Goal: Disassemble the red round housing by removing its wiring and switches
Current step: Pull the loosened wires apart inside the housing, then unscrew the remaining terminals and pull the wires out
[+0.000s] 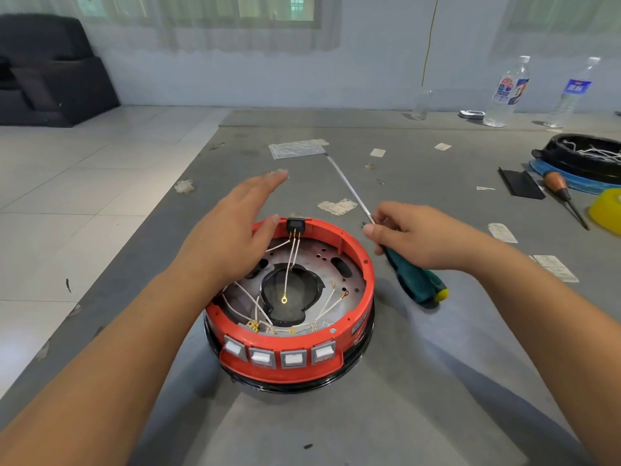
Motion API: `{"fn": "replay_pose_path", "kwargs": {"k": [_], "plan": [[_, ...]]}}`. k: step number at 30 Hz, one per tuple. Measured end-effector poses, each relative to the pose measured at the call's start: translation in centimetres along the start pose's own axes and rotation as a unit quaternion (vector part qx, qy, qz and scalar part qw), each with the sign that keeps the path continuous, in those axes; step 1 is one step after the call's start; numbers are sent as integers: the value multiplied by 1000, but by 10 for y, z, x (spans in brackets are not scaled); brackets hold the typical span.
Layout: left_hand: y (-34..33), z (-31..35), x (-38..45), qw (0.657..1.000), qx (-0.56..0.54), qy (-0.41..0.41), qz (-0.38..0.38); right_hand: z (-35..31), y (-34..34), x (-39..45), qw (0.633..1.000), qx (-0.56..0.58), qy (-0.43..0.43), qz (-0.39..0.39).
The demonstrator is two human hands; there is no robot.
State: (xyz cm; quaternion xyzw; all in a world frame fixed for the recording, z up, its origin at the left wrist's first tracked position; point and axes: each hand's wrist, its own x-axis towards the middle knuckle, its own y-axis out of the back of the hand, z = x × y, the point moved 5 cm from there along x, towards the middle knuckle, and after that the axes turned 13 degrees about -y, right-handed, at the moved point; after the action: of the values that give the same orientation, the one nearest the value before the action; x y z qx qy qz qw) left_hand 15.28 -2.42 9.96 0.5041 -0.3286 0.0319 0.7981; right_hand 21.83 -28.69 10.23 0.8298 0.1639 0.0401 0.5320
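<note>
I'm looking down at a grey table (386,381) patched with scraps of torn tape, and the red round housing (361,264) sits open side up in the middle of it, near me, with white wires (327,306) looped inside and four pale switches (280,356) along its near wall. My left hand (225,237) lies flat and loose over the far left rim, fingers straight, thumb by a black connector (295,225). My right hand (416,235) pinches a long screwdriver (415,280) with a green handle, just right of the housing. Far right I see two water bottles (507,92), a black tray (584,156) and a wooden-handled tool (561,188). Beyond the table edge there's pale tiled floor (84,169), a dark sofa (50,72) and curtained windows (235,18).
</note>
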Motion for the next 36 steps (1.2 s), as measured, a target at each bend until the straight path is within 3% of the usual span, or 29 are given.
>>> {"fn": "replay_pose_path", "kwargs": {"k": [9,18,21,24,26,29,33,36], "plan": [[-1,10,-7,995,88,-9,-48,-19,-4,-8,985,61,77,-141],[6,14,-16,990,106,-41,-86,-3,20,2,963,163,59,-206],[8,9,-23,994,90,-20,-52,12,28,8,907,352,48,-227],[9,4,-25,997,63,19,-34,19,25,15,792,577,20,-197],[9,6,-24,998,49,13,-22,16,16,20,742,655,-5,-143],[8,14,-21,998,47,-25,-22,4,-6,21,733,676,-32,-70],[5,22,-24,997,34,-54,-43,-8,-25,19,700,712,-51,-35],[-1,17,-27,997,38,-29,-56,-11,-26,18,683,729,-53,-9]]}}
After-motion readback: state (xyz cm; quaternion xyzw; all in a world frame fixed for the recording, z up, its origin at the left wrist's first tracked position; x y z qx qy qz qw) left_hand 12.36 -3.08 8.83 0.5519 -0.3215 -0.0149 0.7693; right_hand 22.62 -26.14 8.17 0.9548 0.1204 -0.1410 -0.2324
